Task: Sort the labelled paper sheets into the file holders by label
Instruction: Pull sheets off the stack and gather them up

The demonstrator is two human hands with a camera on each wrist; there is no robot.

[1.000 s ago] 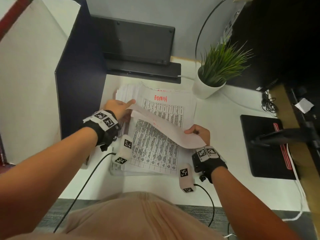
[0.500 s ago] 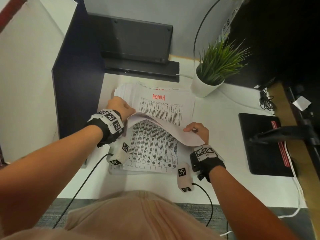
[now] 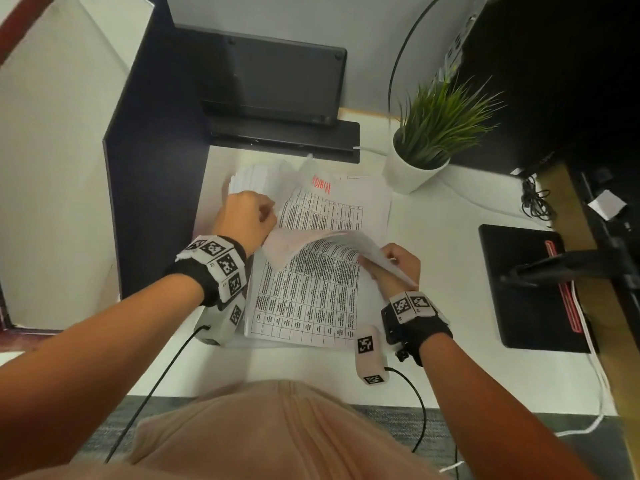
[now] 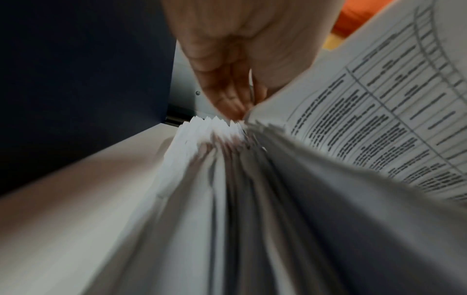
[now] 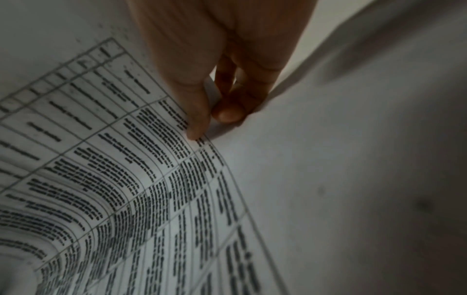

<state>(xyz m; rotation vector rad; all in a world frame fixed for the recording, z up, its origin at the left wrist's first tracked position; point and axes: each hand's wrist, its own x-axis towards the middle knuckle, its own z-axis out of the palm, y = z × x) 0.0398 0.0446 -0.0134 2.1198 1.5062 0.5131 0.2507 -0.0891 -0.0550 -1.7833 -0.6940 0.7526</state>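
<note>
A stack of printed table sheets (image 3: 304, 306) lies mid-desk. My left hand (image 3: 251, 216) grips sheets at the stack's far-left corner with curled fingers; in the left wrist view its fingers (image 4: 227, 95) pinch a printed sheet (image 4: 379, 119) above the fanned stack edges (image 4: 202, 159). My right hand (image 3: 398, 263) pinches the right edge of a lifted sheet (image 3: 311, 237) that is bowed over towards me; the right wrist view shows thumb and finger (image 5: 197, 127) on the paper's edge (image 5: 126, 179). Behind it a sheet with a red ADMIN label (image 3: 321, 183) curls up at its far-left corner. No file holder is identifiable.
A white desk (image 3: 450, 254) carries a potted plant (image 3: 426, 147) at the back right and a black pad (image 3: 530, 289) on the right. A dark blue divider (image 3: 156, 168) borders the left side. A black device (image 3: 270, 81) stands at the back. Cables (image 3: 536, 202) lie far right.
My left hand's fingers have curled from pointing into a grip on the sheets. The ADMIN sheet's far-left corner has lifted and curled. The lifted sheet has bowed further towards me.
</note>
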